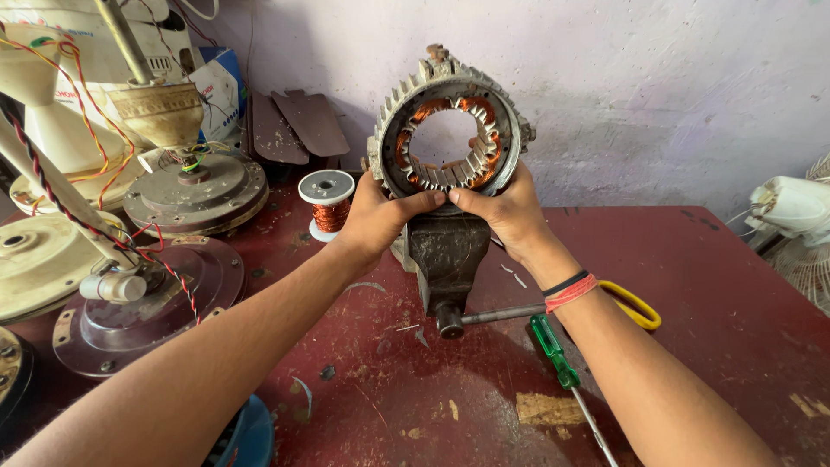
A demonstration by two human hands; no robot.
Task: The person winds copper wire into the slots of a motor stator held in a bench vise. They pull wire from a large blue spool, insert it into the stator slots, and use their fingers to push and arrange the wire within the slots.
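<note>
Red workbench against a pale wall, a stator [450, 130] held upright on a vise [445, 251].

Both hands grip the stator's lower rim from either side: the left hand [376, 216] with its thumb laid across the front edge, the right hand [506, 207] with its thumb meeting it there, fingers curled behind out of sight. The ring looks heavy and stiff, a finned metal shell around steel teeth, so the outer shell is the safe place to hold; the copper windings inside look easily nicked and are best left untouched. A wire spool [327, 201] stands just left of the left hand, fan motor housings [194, 190] beyond it. A green screwdriver [562, 367] and yellow-handled scissors [635, 304] lie near the right wrist.
</note>
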